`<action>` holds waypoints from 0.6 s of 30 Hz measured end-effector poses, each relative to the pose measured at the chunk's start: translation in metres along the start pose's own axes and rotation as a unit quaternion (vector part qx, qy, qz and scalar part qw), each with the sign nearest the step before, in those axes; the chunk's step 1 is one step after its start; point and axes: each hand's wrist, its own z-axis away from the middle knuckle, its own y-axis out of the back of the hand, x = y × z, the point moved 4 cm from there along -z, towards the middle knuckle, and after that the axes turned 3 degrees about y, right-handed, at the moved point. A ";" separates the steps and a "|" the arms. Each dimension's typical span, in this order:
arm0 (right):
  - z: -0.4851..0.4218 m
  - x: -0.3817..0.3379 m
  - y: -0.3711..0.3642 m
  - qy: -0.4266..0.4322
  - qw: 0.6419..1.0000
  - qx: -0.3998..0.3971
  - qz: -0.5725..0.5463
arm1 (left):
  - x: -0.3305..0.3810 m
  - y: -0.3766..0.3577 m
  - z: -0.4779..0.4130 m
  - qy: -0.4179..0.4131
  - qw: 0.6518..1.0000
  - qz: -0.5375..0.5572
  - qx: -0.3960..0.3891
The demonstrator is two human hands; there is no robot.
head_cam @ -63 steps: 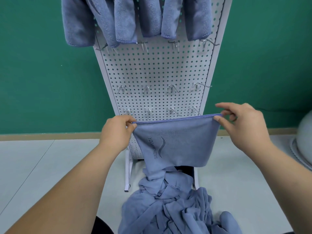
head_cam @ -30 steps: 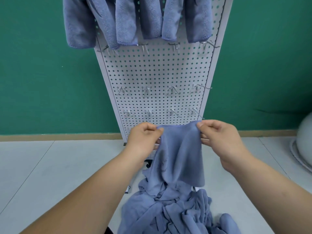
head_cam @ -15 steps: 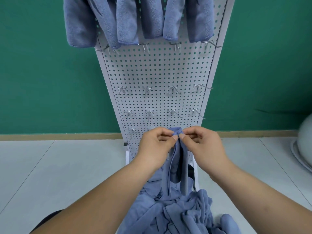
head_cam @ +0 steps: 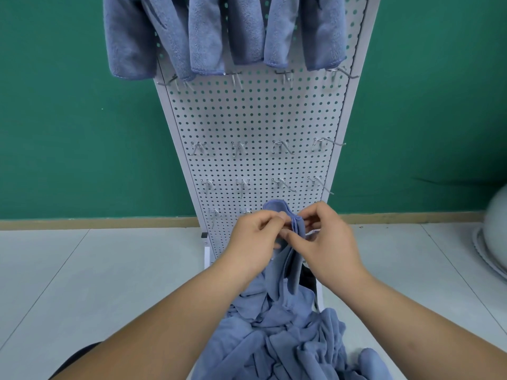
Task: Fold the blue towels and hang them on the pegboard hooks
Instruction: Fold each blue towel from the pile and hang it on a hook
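Pinched between curled fingers of left hand point(head_cam: 255, 237) and right hand point(head_cam: 327, 244): folded soft blue microfibre towel point(head_cam: 297, 229), low before white perforated metal pegboard point(head_cam: 255, 119); best square edges, hold pinch firm before hanging.

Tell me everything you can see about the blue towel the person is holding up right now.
The blue towel looks like soft, fleecy cloth with a hemmed edge, gathered into a narrow, layered strip. Its top loops up above the fingers, in front of the lower part of the pegboard. The rest hangs down towards the heap of blue towels; whether it touches the heap I cannot tell. The left hand and right hand pinch its upper edges close together.
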 end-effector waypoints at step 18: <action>-0.028 0.035 0.025 -0.021 0.975 -0.055 0.216 | 0.003 0.040 -0.025 -0.155 0.818 -0.548 0.076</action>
